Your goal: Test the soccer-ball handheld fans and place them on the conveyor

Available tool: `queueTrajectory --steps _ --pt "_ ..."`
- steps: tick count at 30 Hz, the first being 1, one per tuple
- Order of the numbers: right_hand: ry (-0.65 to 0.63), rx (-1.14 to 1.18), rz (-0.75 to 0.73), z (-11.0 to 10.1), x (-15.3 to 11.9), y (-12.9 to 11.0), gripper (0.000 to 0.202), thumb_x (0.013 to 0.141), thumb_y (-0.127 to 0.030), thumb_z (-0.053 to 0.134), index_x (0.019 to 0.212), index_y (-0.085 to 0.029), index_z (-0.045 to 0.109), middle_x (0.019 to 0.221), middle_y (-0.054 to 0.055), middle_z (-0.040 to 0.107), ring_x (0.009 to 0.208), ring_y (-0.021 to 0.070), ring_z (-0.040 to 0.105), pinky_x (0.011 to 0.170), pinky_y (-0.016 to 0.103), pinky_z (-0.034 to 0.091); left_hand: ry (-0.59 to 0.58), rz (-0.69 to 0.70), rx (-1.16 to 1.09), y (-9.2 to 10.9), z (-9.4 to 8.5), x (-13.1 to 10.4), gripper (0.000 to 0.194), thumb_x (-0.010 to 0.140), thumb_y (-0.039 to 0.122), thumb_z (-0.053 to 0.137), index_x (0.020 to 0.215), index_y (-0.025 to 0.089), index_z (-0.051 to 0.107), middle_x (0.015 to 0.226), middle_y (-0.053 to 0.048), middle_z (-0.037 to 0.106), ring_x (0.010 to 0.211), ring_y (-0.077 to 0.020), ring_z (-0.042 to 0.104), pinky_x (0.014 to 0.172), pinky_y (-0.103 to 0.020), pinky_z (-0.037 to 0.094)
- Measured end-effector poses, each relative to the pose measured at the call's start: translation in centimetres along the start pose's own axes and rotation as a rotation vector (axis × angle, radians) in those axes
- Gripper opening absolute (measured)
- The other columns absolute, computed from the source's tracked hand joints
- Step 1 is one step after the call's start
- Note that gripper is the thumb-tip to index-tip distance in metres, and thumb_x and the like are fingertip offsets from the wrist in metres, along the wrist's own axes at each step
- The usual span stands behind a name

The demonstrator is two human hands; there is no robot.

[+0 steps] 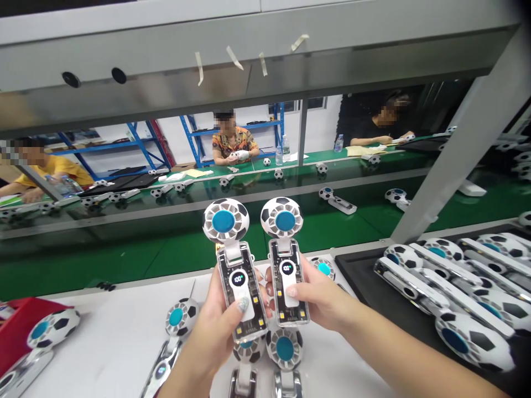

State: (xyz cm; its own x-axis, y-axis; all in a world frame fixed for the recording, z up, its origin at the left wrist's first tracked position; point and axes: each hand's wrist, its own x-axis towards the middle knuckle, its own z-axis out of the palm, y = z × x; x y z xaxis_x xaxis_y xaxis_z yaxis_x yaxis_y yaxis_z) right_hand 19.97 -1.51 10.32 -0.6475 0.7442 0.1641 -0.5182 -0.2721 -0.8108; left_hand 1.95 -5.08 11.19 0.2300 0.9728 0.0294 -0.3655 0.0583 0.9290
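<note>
In my left hand (pixel 215 312) I hold upright a handheld fan (pixel 227 260) with a black-and-white football-patterned head and a clear-cased body. My thumb lies on its white front panel, below a round display reading 100. My right hand (pixel 317 290) grips a matching handheld fan (pixel 282 251) beside it, thumb on the white panel; its display also reads 100. The two fans stand side by side, their blue round centres facing me. Just below them, more football-patterned fans (pixel 284 349) lie on the white table, partly hidden by my hands.
On the white table (pixel 116 326), another fan (pixel 176 318) lies left of me. A red bin (pixel 25 315) is at far left, a black tray (pixel 352 265) of fans at right. Beyond runs a green conveyor (pixel 174 260) carrying fans. Several people sit across it; a slanted post (pixel 448 143) stands right.
</note>
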Motion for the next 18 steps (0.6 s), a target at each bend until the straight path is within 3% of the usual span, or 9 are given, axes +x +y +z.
queueTrajectory --steps 6,12,15,18 --pt "0.054 0.006 -0.022 0.3 0.1 -0.1 0.050 0.070 -0.020 0.065 0.110 -0.023 0.036 0.090 0.003 0.058 0.076 0.0173 0.061 0.067 0.033 0.048 0.030 0.009 0.012 -0.1 0.2 -0.1 0.074 0.070 0.037 0.067 0.130 0.029 0.024 0.082 -0.007 0.061 0.069 -0.0254 0.061 0.058 -0.036 0.051" --pt "0.049 -0.035 -0.058 0.8 -0.1 -0.7 0.047 0.067 -0.028 0.069 0.104 -0.022 0.041 0.089 0.003 0.057 0.072 0.0163 0.059 0.062 0.032 0.048 0.017 0.062 -0.049 0.2 0.4 -0.2 0.059 0.069 0.036 0.067 0.120 0.029 0.037 0.080 -0.005 0.061 0.066 -0.0234 0.060 0.058 -0.036 0.051" --pt "0.091 -0.075 -0.103 1.1 -0.7 -0.8 0.046 0.065 -0.030 0.071 0.102 -0.022 0.045 0.089 0.003 0.056 0.077 0.0165 0.059 0.071 0.035 0.048 0.004 0.127 -0.078 0.7 0.8 -0.5 0.045 0.067 0.034 0.069 0.106 0.027 0.047 0.078 -0.004 0.061 0.066 -0.0217 0.060 0.060 -0.036 0.051" --pt "0.096 -0.066 -0.131 1.6 -1.3 -1.2 0.048 0.065 -0.032 0.072 0.106 -0.025 0.047 0.095 0.004 0.056 0.087 0.0196 0.058 0.081 0.042 0.046 0.072 0.194 -0.113 1.9 1.7 -1.2 0.047 0.062 0.028 0.074 0.103 0.030 0.052 0.089 -0.003 0.061 0.074 -0.0225 0.060 0.062 -0.038 0.053"
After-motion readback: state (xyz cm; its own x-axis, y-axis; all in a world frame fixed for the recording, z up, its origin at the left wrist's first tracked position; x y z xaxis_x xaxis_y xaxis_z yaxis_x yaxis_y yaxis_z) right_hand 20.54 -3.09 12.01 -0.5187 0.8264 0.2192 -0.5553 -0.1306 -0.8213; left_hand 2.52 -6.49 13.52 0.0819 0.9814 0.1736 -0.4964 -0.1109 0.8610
